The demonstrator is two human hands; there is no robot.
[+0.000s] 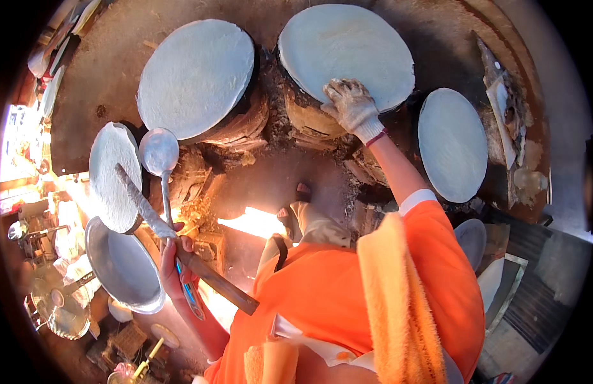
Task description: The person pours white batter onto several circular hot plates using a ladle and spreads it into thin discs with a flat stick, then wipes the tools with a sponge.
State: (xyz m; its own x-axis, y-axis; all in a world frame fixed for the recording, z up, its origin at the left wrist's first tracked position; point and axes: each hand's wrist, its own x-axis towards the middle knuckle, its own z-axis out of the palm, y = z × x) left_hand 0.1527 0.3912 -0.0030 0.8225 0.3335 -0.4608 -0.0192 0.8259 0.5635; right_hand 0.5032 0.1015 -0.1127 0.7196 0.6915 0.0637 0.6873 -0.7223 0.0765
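Observation:
My left hand [173, 262], bare, is closed round a metal ladle [159, 152] and a long flat wooden stick [213, 281]. The ladle's bowl points away from me, beside a round white sheet [111, 185] on the left. Its handle runs down through my fist to a blue end. Across it slants the stick, its far end pale-coated. My right hand [352, 105] wears a whitish work glove. It lies at the near edge of a large round white sheet [347, 48] on a round griddle, fingers slightly bent and apart; some fingertips are hard to make out.
Another large white sheet [197, 77] lies at the far left, and a smaller one [453, 146] at the right. A metal basin [125, 265] stands left of my left hand. Bright light or fire [255, 222] glows low down near my feet. Wire strainers [63, 307] lie at far left.

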